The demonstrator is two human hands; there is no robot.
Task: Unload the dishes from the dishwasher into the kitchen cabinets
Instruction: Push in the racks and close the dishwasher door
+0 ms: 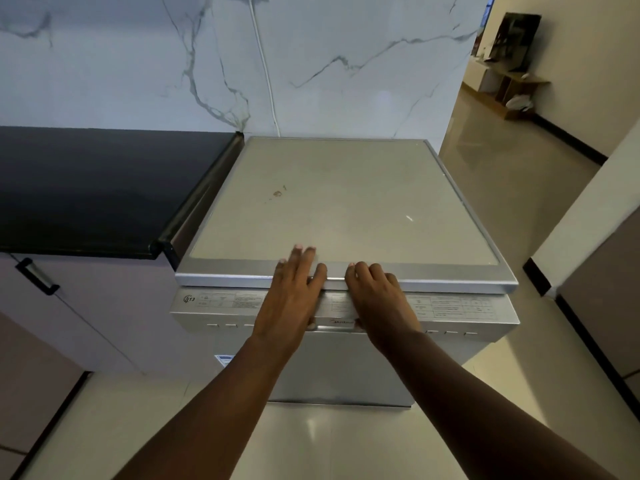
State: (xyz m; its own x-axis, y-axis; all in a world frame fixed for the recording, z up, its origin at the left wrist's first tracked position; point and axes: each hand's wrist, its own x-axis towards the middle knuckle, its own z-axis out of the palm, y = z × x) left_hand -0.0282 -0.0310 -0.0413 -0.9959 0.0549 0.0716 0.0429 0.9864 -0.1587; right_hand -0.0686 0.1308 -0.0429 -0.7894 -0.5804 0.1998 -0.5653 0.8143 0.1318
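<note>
Since the door (341, 365) is shut and no dish shows anywhere, the unloading looks not yet begun. The dishwasher (343, 206) stands free on the pale floor (311, 441), against the marble wall (329, 64), its left side just beside the black counter (100, 188). Its flat top bears a small brown stain (277, 193) and nothing else.

Both hands are at the middle of the front edge. The left hand (294, 292) lies over the rim with straight fingers resting flat on the top, holding nothing; its thumb hooks toward the gap under the rim. The right hand (375, 292) is just beside it, fingers bent over the edge with the tips on the top, while the rest of the hand covers part of the control strip (446, 306). Whether its thumb is in the handle recess I cannot tell, as the hand hides it.

My judgement is that the door is about to be pulled down. Everything remains: open the door, draw out the racks, lift the dishes and carry them to the cabinets.

Left of the machine, under the counter, is a cabinet front with a dark handle (36, 276). To the right the floor runs into another room, where a low shelf (509, 88) stands by the wall.
</note>
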